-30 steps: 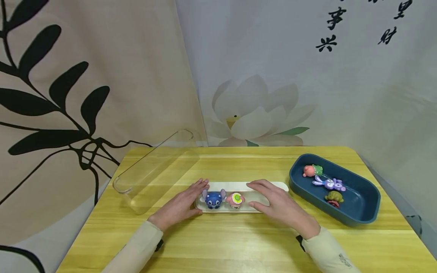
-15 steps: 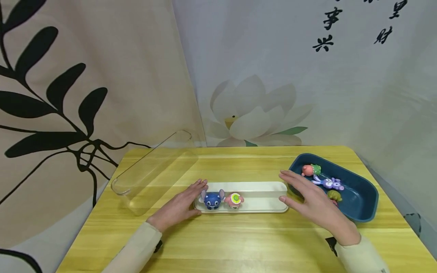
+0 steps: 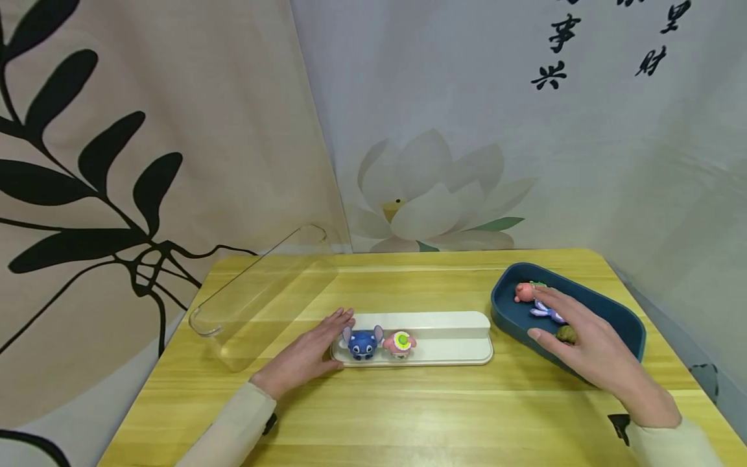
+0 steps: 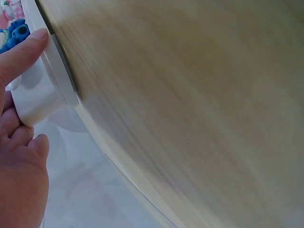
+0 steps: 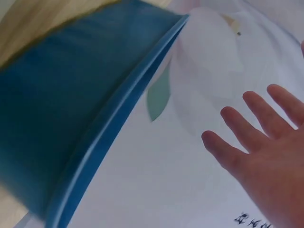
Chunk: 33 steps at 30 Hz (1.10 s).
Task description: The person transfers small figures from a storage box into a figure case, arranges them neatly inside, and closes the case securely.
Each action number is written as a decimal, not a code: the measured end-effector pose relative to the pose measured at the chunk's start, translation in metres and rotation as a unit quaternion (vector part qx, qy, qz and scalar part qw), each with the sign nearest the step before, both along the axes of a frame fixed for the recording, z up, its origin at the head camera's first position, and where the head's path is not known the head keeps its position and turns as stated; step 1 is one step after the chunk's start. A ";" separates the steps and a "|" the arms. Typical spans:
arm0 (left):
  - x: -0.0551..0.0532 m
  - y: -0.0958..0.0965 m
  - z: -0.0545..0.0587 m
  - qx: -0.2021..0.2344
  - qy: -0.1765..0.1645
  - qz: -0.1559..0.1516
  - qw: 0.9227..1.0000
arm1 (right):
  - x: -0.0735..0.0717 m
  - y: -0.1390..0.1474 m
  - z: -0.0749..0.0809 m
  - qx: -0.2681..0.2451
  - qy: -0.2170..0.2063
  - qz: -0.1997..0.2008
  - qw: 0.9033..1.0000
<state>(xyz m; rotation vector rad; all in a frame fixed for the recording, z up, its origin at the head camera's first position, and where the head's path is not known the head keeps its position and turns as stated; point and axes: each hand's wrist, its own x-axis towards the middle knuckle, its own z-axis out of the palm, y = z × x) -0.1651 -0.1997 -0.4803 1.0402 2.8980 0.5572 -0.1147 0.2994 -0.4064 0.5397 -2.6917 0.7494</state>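
Observation:
My left hand (image 3: pixel 306 353) grips the left end of a white tray (image 3: pixel 452 351), its thumb at the front edge and its fingers behind. On the tray's left half a blue big-eared figurine (image 3: pixel 363 345) stands beside a pink figurine (image 3: pixel 400 345) with a yellow-green top. My right hand (image 3: pixel 601 353), fingers spread and holding nothing, hovers over a dark blue bin (image 3: pixel 596 303). Inside lie a pink figurine (image 3: pixel 523 292), a purple long-eared one (image 3: pixel 545 312) and an olive-green one (image 3: pixel 566 334), all partly hidden by the hand.
A clear plastic cover (image 3: pixel 262 298) stands at the back left of the wooden table (image 3: pixel 373 415), reaching its left edge. Behind the table hangs a printed curtain (image 3: pixel 443 97) with a lotus and dark leaves.
My right hand has moved from above the white tray rightward to over the blue bin. My left hand stays at the tray's left end, and the figurines on it have not moved.

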 end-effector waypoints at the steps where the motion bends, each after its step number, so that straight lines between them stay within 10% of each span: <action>1: 0.000 0.000 0.000 0.000 -0.001 0.000 1.000 | 0.000 0.005 -0.001 0.004 -0.003 -0.008 1.000; 33: 0.000 0.002 -0.001 -0.004 0.004 0.004 1.000 | -0.050 0.081 -0.031 0.078 -0.180 -0.047 0.979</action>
